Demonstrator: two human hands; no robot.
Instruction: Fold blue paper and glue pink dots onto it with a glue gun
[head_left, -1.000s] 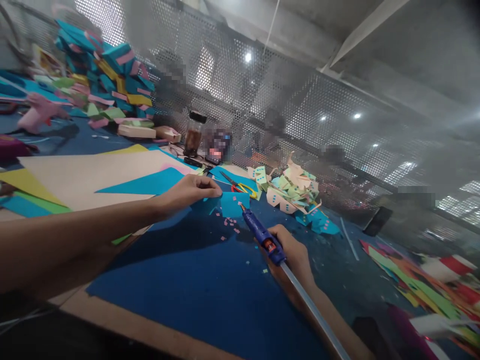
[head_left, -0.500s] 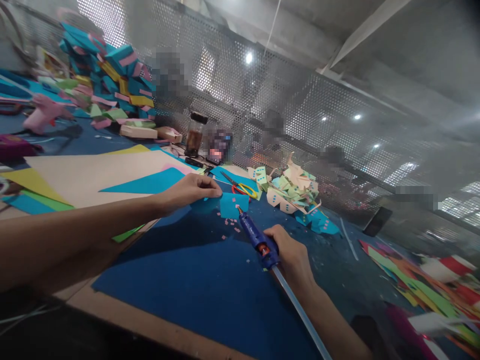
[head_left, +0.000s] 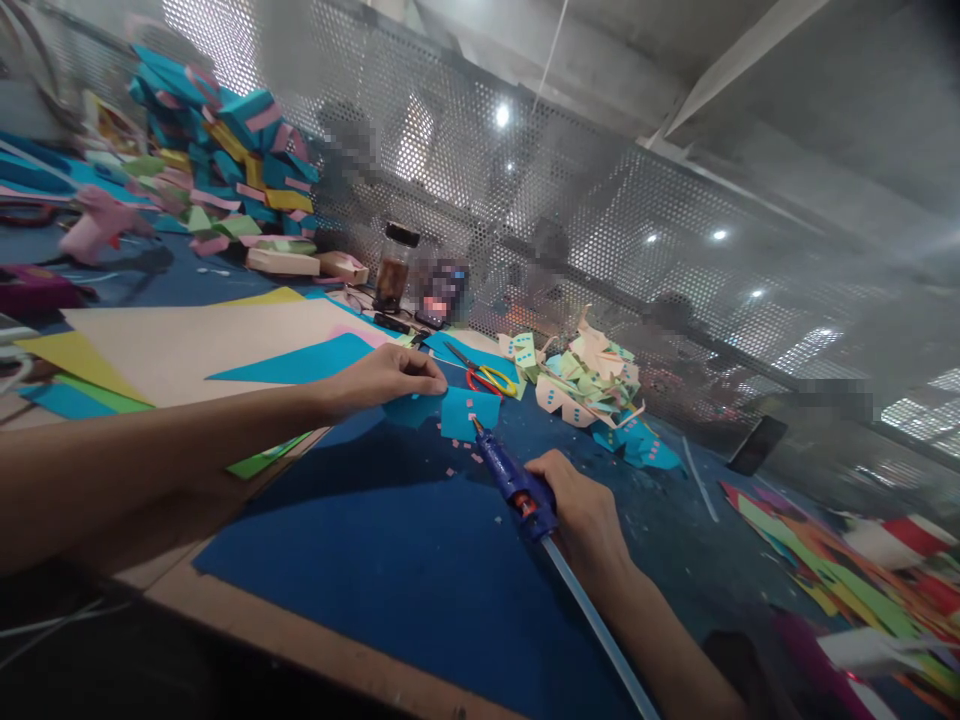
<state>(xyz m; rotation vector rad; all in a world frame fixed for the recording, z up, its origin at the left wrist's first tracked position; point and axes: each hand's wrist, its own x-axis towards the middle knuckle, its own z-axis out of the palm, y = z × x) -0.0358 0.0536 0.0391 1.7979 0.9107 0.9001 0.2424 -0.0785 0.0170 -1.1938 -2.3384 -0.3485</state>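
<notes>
My right hand point(head_left: 581, 505) is wrapped round a dark blue glue gun point(head_left: 514, 480), with a long translucent glue stick point(head_left: 596, 620) sticking out of its rear. The gun's nozzle tip is at a small blue piece of paper point(head_left: 454, 425), touching it or just above. Tiny pink squares lie on that paper, and several loose pink squares point(head_left: 466, 447) are scattered just below it. My left hand point(head_left: 394, 375) has thumb and fingers pinched together at the blue paper's left side; the exact contact is partly hidden by the fingers.
Red-and-yellow scissors point(head_left: 487, 375) lie behind the blue paper. Cut paper shapes point(head_left: 589, 375) are heaped to the right. Large paper sheets point(head_left: 187, 345) cover the left side. A jar point(head_left: 394, 265) and a phone point(head_left: 442, 292) stand at the back, near a mesh panel point(head_left: 600, 240).
The glue gun's nozzle has shifted slightly left and down over the blue paper. My left hand keeps its pinch, and the whole view has moved slightly.
</notes>
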